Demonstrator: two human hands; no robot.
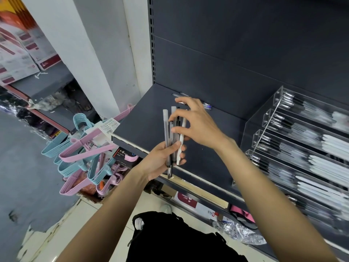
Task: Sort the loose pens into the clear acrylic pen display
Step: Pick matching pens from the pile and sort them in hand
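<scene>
1. A bundle of pens (172, 137) is held upright above the dark shelf (143, 118), clamped in the left hand (162, 159).
2. The pen tops are pinched by the right hand (196, 123).
3. The clear acrylic pen display (294, 140) is set on the shelf to the right, its tiers filled with pens.
4. Loose pens (205, 106) are left lying at the shelf's back.

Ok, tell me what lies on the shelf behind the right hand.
Loose pens lie on the shelf behind the right hand, ends showing near the back panel. The hand covers their middles, so the count is unclear.
</scene>
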